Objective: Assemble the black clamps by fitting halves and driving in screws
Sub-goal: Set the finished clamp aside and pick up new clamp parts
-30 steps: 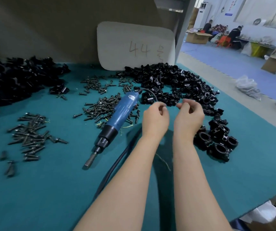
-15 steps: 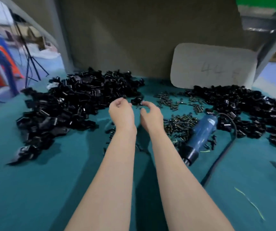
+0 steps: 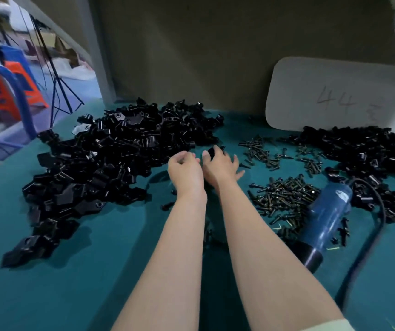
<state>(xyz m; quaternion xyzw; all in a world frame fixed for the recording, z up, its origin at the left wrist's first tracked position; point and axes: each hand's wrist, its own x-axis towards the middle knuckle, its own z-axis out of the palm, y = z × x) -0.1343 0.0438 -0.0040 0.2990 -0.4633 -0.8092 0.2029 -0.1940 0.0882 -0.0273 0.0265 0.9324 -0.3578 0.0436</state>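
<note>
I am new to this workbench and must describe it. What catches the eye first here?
The large heap of black plastic clamp halves fills the left of the teal table. At its right edge the right hand pinches a small black clamp piece beside the curled left hand. Further right lie a pile of dark metal screws and a blue cylindrical electric screwdriver.

Pretty dim, light seems overhead. Both forearms drop dark shadows on the teal table. That pile of black parts is one dark mass with tiny glints, same for the black piece in the right hand. Also the blue screwdriver and left background look smeared; edges bend fisheye-style.
</note>
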